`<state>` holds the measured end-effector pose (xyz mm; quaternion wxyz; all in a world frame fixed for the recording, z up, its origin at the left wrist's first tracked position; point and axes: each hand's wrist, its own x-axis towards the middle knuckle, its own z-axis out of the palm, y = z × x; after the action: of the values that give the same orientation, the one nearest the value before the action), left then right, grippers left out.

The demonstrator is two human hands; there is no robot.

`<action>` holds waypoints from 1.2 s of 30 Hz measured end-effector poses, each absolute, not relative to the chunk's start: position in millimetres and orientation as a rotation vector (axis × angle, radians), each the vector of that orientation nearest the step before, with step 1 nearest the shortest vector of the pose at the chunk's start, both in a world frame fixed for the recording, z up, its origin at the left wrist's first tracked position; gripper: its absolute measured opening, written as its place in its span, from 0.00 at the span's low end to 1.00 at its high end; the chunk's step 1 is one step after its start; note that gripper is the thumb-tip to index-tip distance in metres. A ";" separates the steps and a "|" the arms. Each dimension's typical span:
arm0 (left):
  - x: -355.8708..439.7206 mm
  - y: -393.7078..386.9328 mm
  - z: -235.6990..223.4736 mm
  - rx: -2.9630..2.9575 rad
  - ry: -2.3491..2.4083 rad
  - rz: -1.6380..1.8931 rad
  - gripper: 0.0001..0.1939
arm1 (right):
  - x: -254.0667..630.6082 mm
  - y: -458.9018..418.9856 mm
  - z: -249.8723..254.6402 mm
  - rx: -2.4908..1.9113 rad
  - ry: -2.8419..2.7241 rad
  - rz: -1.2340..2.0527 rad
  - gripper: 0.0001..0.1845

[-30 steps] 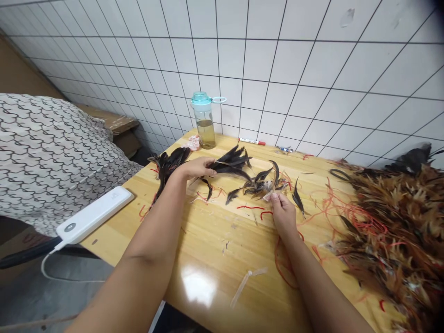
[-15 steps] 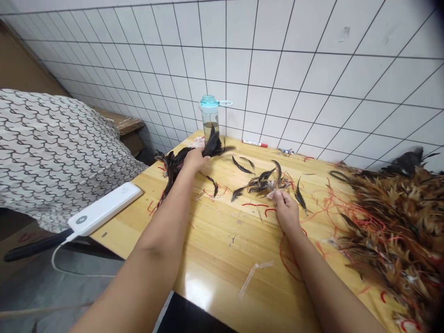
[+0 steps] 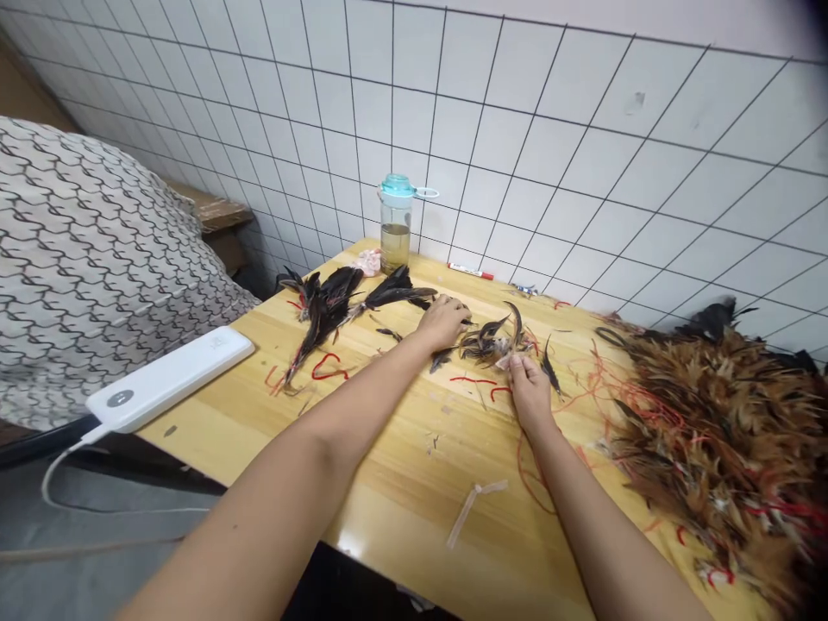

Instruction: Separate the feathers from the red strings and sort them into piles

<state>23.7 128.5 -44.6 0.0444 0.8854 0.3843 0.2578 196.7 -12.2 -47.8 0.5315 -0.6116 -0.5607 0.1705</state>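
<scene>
My left hand point(image 3: 443, 320) rests on the wooden table point(image 3: 401, 448), fingers curled over loose dark feathers beside a small cluster of dark feathers point(image 3: 495, 341). My right hand point(image 3: 527, 384) pinches the pale base end of that cluster. A bundle of black feathers point(image 3: 333, 302) lies at the table's far left, apart from both hands. Red threads point(image 3: 327, 366) lie scattered near it.
A large heap of brown feathers with red threads point(image 3: 705, 414) fills the right side. A teal-capped bottle point(image 3: 396, 224) stands by the tiled wall, a red pen point(image 3: 470, 272) next to it. A white power bank point(image 3: 168, 379) lies on the left edge; a patterned cushion point(image 3: 84, 259) is beyond.
My left hand carried a bunch of black feathers to the left pile, let it go, and came back to the small cluster. My right hand stayed pinched on the cluster.
</scene>
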 end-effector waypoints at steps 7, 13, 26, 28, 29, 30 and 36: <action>28.1 126.7 -42.4 2.702 1.132 0.789 0.07 | 198.1 -11.4 -51.6 -1.474 -1.308 0.453 0.22; 36.4 99.3 -4.0 2.421 0.696 0.885 0.06 | 198.8 -11.3 -50.5 -1.470 -1.294 0.493 0.19; 31.2 95.7 4.7 2.443 0.598 0.439 0.10 | 198.6 -11.3 -51.7 -1.410 -1.267 0.562 0.17; 33.2 95.3 1.0 2.505 0.609 0.383 0.13 | 198.2 -11.4 -50.5 -1.402 -1.251 0.570 0.16; 34.9 94.4 -1.3 2.551 0.602 0.367 0.15 | 198.0 -11.4 -50.0 -1.399 -1.248 0.573 0.16; 37.0 93.0 -3.9 2.604 0.590 0.360 0.16 | 197.8 -11.4 -49.6 -1.399 -1.245 0.577 0.16; 48.2 82.6 -18.5 2.797 0.681 0.389 0.05 | 198.5 -9.9 -53.0 -1.388 -1.214 0.594 0.20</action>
<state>48.2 82.6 -18.5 0.1181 0.9561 0.2329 0.1331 198.5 -9.9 -53.0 0.5664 -0.5904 -0.5164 0.2527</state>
